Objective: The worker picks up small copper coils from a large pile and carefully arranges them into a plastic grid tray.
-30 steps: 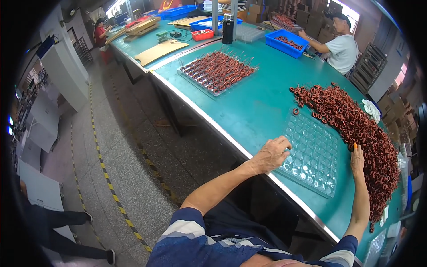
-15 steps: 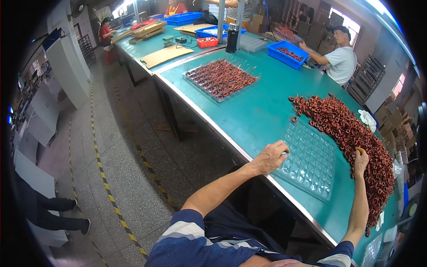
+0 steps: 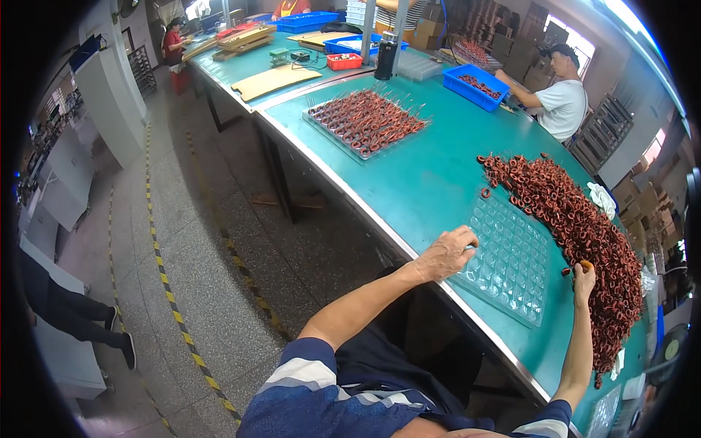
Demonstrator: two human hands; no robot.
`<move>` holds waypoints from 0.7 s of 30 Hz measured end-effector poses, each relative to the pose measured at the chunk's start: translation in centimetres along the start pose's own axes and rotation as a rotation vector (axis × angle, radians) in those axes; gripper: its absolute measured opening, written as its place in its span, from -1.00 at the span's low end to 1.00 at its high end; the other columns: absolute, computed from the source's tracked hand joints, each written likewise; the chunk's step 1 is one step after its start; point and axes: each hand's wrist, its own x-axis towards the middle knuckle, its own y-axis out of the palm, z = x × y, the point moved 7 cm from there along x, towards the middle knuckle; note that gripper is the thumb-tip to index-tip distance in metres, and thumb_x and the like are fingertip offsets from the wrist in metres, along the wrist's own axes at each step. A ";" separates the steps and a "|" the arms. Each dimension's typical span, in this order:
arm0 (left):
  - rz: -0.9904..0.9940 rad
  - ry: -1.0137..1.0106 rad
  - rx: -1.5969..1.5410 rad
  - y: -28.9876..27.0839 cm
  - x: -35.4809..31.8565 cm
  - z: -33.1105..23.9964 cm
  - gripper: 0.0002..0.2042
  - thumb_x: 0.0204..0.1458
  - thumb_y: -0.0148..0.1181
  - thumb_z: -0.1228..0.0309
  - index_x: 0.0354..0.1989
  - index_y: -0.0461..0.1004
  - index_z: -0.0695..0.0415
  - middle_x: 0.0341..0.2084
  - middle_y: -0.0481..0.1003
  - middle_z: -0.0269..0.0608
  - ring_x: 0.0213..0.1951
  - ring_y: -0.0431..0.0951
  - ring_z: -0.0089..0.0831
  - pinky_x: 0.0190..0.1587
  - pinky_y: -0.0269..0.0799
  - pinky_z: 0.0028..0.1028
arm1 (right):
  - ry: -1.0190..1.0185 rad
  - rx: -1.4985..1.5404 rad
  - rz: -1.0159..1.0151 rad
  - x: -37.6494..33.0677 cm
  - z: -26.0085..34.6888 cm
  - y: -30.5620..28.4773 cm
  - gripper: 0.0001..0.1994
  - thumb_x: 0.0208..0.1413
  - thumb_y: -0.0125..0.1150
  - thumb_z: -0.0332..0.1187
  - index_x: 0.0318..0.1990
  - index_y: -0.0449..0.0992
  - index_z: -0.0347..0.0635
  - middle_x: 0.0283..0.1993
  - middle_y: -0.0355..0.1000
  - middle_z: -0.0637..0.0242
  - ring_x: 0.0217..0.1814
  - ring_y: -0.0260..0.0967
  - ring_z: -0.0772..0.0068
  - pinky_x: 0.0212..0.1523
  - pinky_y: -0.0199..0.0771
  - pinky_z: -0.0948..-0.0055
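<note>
The left hand rests with curled fingers on the near left corner of a clear plastic blister tray, which lies flat on the green surface near its front edge. The right hand has its grip pinched on a small copper coil at the edge of the big pile of copper coils just right of the tray. Farther back lies a second tray filled with coils.
</note>
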 end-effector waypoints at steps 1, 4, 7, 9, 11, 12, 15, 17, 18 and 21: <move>-0.003 -0.004 0.003 -0.1 -0.1 0.1 -0.85 0.08 0.08 0.45 -0.20 0.38 0.20 -0.23 0.42 -0.04 -0.15 0.45 -0.03 -0.09 0.36 -0.19 | -0.134 -0.128 -0.053 0.0 1.0 0.2 -0.55 0.09 0.21 -0.32 0.10 0.34 -0.38 -0.30 0.41 0.25 -0.30 0.40 0.45 -0.30 0.41 0.49; -0.012 -0.020 -0.002 -0.4 -0.4 0.3 -0.86 0.08 0.08 0.45 -0.20 0.38 0.20 -0.23 0.41 -0.04 -0.15 0.45 -0.03 -0.09 0.36 -0.19 | -0.075 -0.116 0.004 -0.1 0.3 2.5 -0.34 0.05 0.28 -0.24 0.25 0.17 -0.39 -0.17 0.44 0.10 -0.17 0.41 0.25 -0.12 0.39 0.33; -0.002 0.001 -0.007 0.4 0.3 0.0 -0.86 0.08 0.08 0.45 -0.20 0.38 0.20 -0.23 0.41 -0.04 -0.15 0.45 -0.04 -0.09 0.36 -0.19 | -0.257 -0.290 -0.008 0.4 -3.0 3.2 -0.45 0.08 0.26 -0.26 0.14 0.25 -0.41 -0.20 0.41 0.01 -0.13 0.38 0.06 -0.08 0.36 0.19; -0.004 -0.014 -0.008 0.2 -0.1 0.3 -0.86 0.08 0.08 0.45 -0.20 0.38 0.20 -0.22 0.41 -0.04 -0.15 0.45 -0.04 -0.09 0.36 -0.20 | -0.277 -0.355 0.015 -0.1 -2.3 4.5 -0.53 0.08 0.26 -0.29 0.04 0.28 -0.40 -0.21 0.40 0.00 -0.15 0.38 0.03 -0.10 0.36 0.18; -0.007 -0.020 -0.011 0.0 -0.2 0.4 -0.86 0.09 0.07 0.46 -0.20 0.38 0.20 -0.22 0.41 -0.04 -0.15 0.45 -0.04 -0.09 0.36 -0.20 | -0.374 -0.422 0.009 -1.2 -0.7 5.3 -0.73 0.09 0.23 -0.39 -0.19 0.30 -0.37 -0.24 0.38 -0.03 -0.18 0.36 -0.02 -0.14 0.35 0.13; -0.005 -0.022 -0.017 -0.1 -0.3 0.5 -0.86 0.09 0.07 0.46 -0.20 0.38 0.21 -0.22 0.41 -0.04 -0.15 0.45 -0.04 -0.09 0.36 -0.20 | -0.376 -0.422 0.014 -1.4 -0.1 5.5 -0.73 0.09 0.23 -0.39 -0.19 0.30 -0.37 -0.24 0.38 -0.03 -0.18 0.36 -0.02 -0.14 0.35 0.13; -0.009 -0.027 -0.035 -0.2 -0.2 0.3 -0.86 0.09 0.07 0.46 -0.21 0.38 0.21 -0.23 0.41 -0.03 -0.15 0.45 -0.04 -0.09 0.36 -0.20 | -0.351 -0.283 0.020 -1.5 0.9 4.9 -0.75 0.07 0.20 -0.43 -0.18 0.31 -0.37 -0.29 0.39 0.05 -0.26 0.38 0.11 -0.20 0.37 0.23; -0.010 -0.023 -0.037 0.0 0.0 0.3 -0.86 0.09 0.07 0.46 -0.21 0.38 0.21 -0.24 0.41 -0.03 -0.15 0.45 -0.04 -0.09 0.37 -0.20 | -0.224 -0.113 -0.029 -1.3 1.0 3.9 -0.78 0.07 0.18 -0.44 -0.21 0.31 -0.36 -0.34 0.37 0.20 -0.34 0.35 0.33 -0.25 0.38 0.38; -0.008 -0.019 -0.038 0.1 0.1 0.3 -0.86 0.09 0.07 0.46 -0.22 0.38 0.22 -0.24 0.41 -0.03 -0.15 0.45 -0.04 -0.10 0.37 -0.20 | -0.175 -0.084 -0.027 -1.1 1.1 3.4 -0.75 0.08 0.18 -0.43 -0.15 0.33 -0.38 -0.34 0.37 0.24 -0.34 0.33 0.40 -0.25 0.37 0.42; -0.009 -0.020 -0.037 0.1 0.0 0.4 -0.87 0.08 0.07 0.46 -0.22 0.39 0.22 -0.24 0.42 -0.03 -0.16 0.45 -0.05 -0.10 0.37 -0.21 | -0.169 0.090 -0.022 -2.0 3.3 2.9 -0.56 0.09 0.19 -0.38 0.12 0.34 -0.37 -0.33 0.38 0.36 -0.32 0.28 0.56 -0.27 0.34 0.53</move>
